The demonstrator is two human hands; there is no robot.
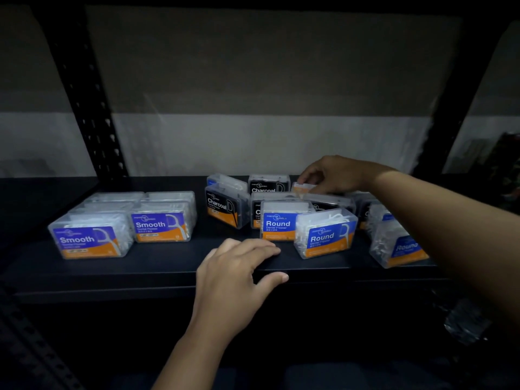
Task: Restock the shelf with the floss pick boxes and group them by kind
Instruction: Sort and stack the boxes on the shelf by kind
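At the back right of the shelf (168, 266), right hand (330, 174) reaches over the mixed pile, fingertips pinching a small box with an orange edge (302, 188). Label not readable, so kind unknown; it sits just behind the lying-flat black box (327, 202) and beside the rear Charcoal box (268, 183).

Left hand (239, 266) is released: fingers straight, resting on the shelf's front lip, thumb hooked under the edge. Holding nothing.

State of sort: Smooth boxes (123, 220) are grouped at left in two neat rows, well apart from the rest. Charcoal and Round are still jumbled at centre-right. Tilted Charcoal box (225, 208) leans in front of a tilted clear one. Two Round boxes (306, 229) stand at the front, touching. A third Round box (399, 249) sits tilted at the front edge, just under the right forearm.

Risks, my read:
- Forearm passes low over the third Round box. Pulling the arm back could clip it off the edge, since it's already tilted and at the lip.
- The grip is fingertips only on a slick plastic case, so it could slip and drop into the pile, toppling the leaning ones.
- Lifting from the back may drag the neighbouring flat black box.
- Light is poor and the label is hidden, so it could get filed in the wrong group. Check the face before placing.
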